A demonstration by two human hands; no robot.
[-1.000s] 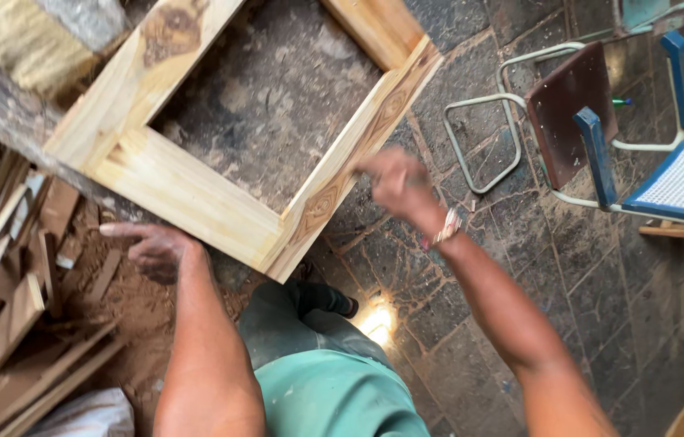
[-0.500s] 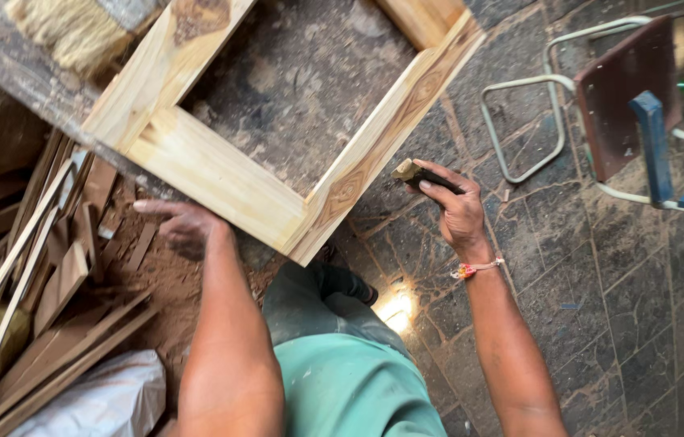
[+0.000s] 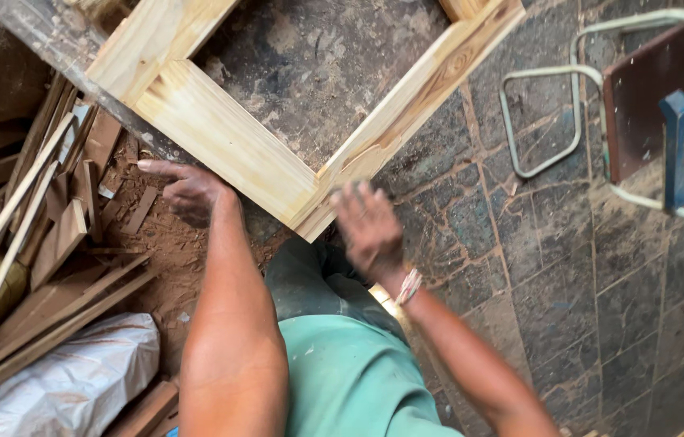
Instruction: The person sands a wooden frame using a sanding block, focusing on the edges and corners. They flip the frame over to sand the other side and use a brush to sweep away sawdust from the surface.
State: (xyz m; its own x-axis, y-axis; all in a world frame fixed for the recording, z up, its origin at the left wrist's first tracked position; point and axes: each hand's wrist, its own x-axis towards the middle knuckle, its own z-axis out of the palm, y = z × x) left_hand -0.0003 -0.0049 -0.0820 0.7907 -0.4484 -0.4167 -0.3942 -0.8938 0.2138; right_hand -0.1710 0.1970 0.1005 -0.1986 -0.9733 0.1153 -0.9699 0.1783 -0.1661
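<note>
A pale wooden frame point(image 3: 228, 146) lies flat on the stone floor, its near corner pointing at me. My left hand point(image 3: 184, 190) rests on the reddish sawdust against the frame's near board, fingers spread, index pointing left, holding nothing. My right hand point(image 3: 368, 226) is blurred with motion right at the frame's near corner, back of the hand up, fingers curled. The small block it held a moment ago is hidden under it. A string bracelet point(image 3: 408, 285) sits on that wrist.
Wood offcuts and slats point(image 3: 42, 235) are heaped at the left, with a white sack point(image 3: 67, 380) below them. A metal-framed chair point(image 3: 641, 105) with a brown seat stands at the right. My green trousers point(image 3: 350, 372) fill the bottom centre.
My right hand has swung from the frame's right-hand board down to its near corner. My left hand stays by the near board. The view has shifted closer.
</note>
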